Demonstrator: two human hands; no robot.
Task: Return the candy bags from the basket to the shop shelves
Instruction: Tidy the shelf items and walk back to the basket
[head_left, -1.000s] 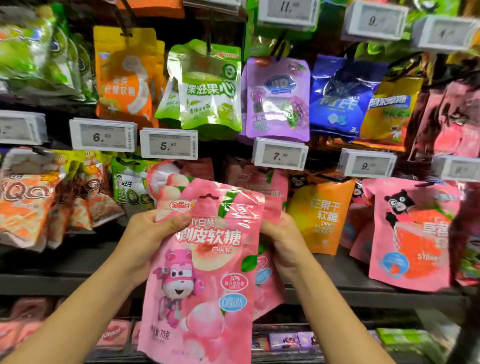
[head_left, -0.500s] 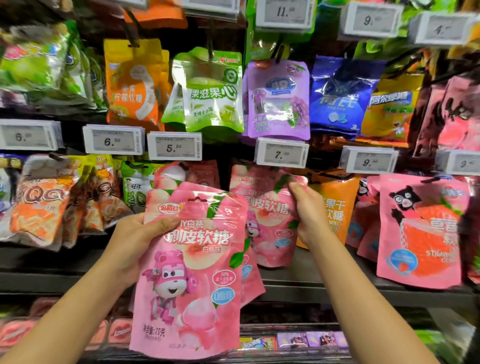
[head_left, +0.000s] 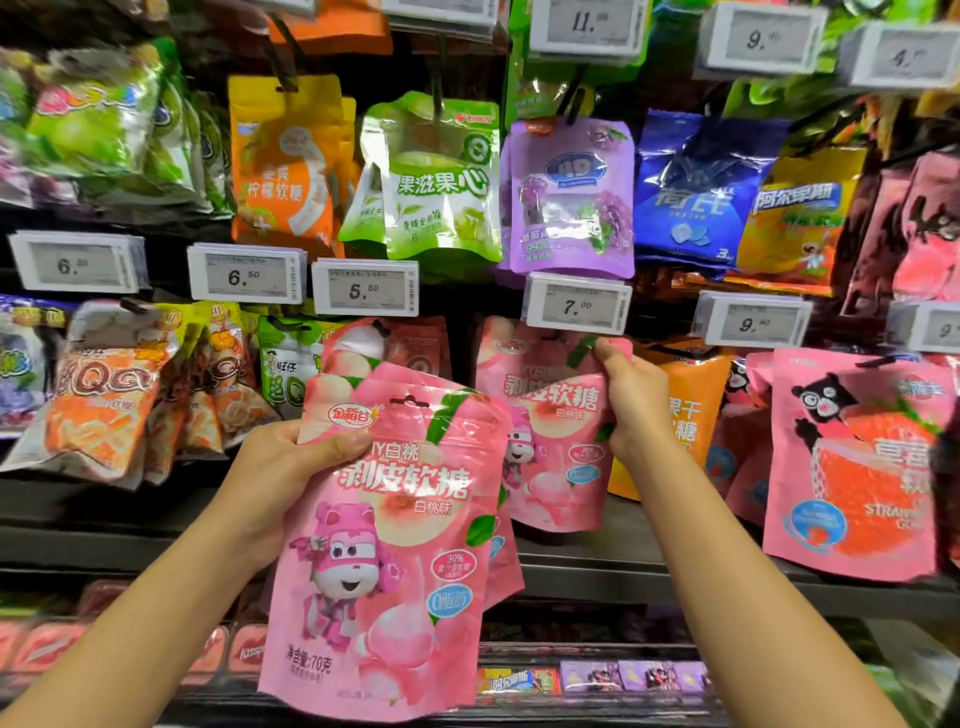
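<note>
My left hand (head_left: 283, 470) grips a stack of pink peach candy bags (head_left: 395, 545) by the upper left corner, held in front of the shelves; a second bag peeks out behind the front one. My right hand (head_left: 631, 402) pinches the top right corner of another pink peach candy bag (head_left: 545, 431), raised to just under the 7.00 price tag (head_left: 576, 306), at the hook row. The basket is out of sight.
Hanging bags fill the rows: orange (head_left: 285, 161), green (head_left: 441, 176), purple (head_left: 569, 197) and blue (head_left: 691, 192) above; orange QQ bags (head_left: 104, 395) left, an orange mango bag (head_left: 685, 415) and pink strawberry bags (head_left: 862, 467) right. A dark shelf ledge (head_left: 623, 571) runs below.
My right hand pulled one pink bag off the stack and lifted it up and right toward the 7.00 tag. My left hand kept the remaining bags, shifted slightly.
</note>
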